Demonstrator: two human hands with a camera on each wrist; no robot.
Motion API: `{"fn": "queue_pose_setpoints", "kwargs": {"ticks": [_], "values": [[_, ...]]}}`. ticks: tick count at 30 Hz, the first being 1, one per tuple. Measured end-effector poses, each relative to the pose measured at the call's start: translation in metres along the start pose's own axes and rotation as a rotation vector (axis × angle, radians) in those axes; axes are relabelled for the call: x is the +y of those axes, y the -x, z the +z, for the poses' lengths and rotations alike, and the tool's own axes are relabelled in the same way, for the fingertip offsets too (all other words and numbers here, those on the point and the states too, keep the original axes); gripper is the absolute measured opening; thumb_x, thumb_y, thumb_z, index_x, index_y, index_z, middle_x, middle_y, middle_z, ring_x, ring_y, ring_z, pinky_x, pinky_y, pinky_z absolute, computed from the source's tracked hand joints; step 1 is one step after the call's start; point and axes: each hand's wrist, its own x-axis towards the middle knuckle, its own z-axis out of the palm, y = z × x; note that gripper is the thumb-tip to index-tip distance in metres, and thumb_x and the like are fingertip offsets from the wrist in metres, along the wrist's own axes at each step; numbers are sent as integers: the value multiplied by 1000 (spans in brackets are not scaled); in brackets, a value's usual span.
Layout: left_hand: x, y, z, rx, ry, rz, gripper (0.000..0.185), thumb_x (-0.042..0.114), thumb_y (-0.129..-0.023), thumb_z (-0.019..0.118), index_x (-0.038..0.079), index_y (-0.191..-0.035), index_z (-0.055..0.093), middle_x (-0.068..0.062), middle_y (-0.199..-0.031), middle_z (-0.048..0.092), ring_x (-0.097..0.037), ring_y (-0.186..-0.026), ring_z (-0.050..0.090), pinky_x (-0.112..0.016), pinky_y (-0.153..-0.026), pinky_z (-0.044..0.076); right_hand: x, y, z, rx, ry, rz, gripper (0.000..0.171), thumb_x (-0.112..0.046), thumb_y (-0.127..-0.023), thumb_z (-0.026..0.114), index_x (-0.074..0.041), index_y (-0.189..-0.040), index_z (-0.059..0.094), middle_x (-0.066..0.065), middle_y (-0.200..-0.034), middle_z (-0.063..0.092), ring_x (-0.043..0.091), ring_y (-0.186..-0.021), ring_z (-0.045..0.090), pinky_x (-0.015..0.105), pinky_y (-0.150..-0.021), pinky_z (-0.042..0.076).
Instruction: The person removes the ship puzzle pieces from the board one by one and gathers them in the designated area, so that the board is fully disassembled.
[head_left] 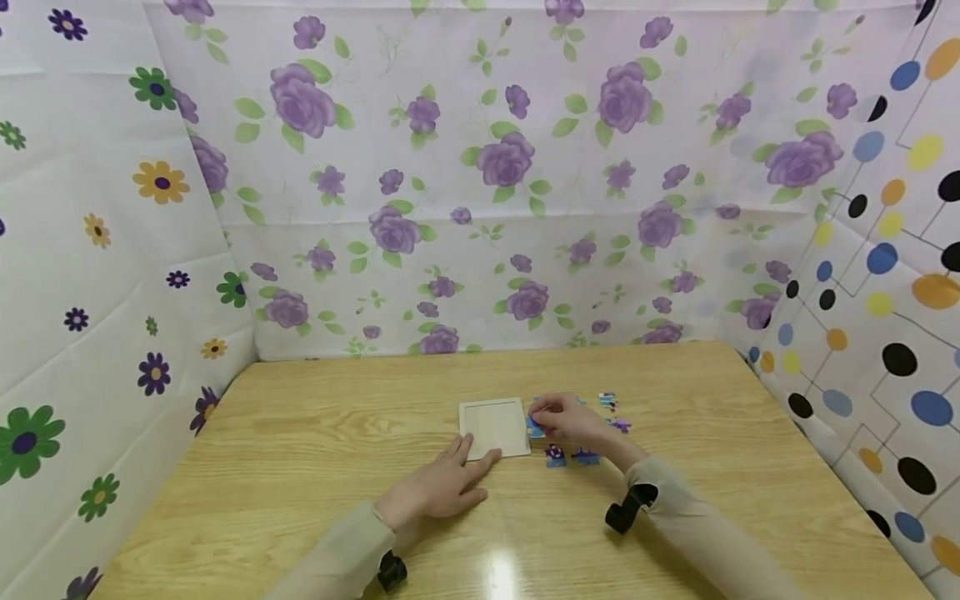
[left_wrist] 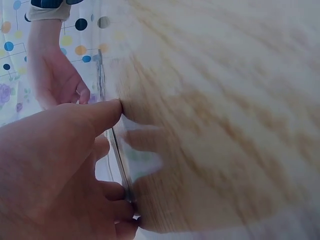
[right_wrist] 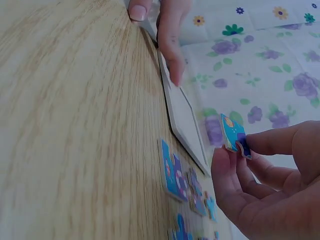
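Note:
A white square puzzle tray (head_left: 493, 427) lies flat on the wooden table (head_left: 300, 467). My left hand (head_left: 442, 485) rests on the table with straight fingers touching the tray's near left corner; the tray's edge (left_wrist: 119, 155) shows by the fingertips (left_wrist: 112, 107) in the left wrist view. My right hand (head_left: 566, 421) hovers at the tray's right edge (right_wrist: 185, 120) and pinches a blue puzzle piece (right_wrist: 234, 135) between thumb and fingers. Several loose blue and purple puzzle pieces (head_left: 585, 454) (right_wrist: 175, 172) lie on the table just right of the tray.
Flowered cloth walls (head_left: 480, 183) close off the back and left of the table; a dotted cloth wall (head_left: 885, 317) closes the right. Bare wood stretches left of the tray and along the table's front.

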Motion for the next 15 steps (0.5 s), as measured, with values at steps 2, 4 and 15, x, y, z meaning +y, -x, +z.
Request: {"fn": "queue_pose_setpoints", "kwargs": {"ticks": [2, 4, 15], "values": [[1, 1, 0, 1, -2, -1, 60, 42, -102, 44, 25, -156, 22, -30, -158, 10, -43, -147, 15, -54, -117, 26, 2, 4, -5, 7, -12, 5, 23, -17, -100, 53, 0, -111, 63, 6, -89, 60, 14, -72, 54, 26, -65, 51], [2, 2, -1, 2, -2, -3, 60, 41, -102, 44, 24, -155, 23, -30, -158, 10, -44, -147, 15, -54, -117, 25, 4, 8, -9, 11, -26, 6, 23, -17, -100, 54, 1, -113, 62, 7, -91, 61, 14, -73, 54, 28, -68, 53], [4, 3, -1, 14, 1, -9, 59, 40, -102, 45, 24, -155, 25, -31, -158, 10, -44, -147, 14, -55, -117, 25, 15, 25, -30, -2, -38, 18, 28, -16, -101, 51, 5, -119, 59, 7, -97, 60, 15, -73, 50, 27, -64, 47]]}}
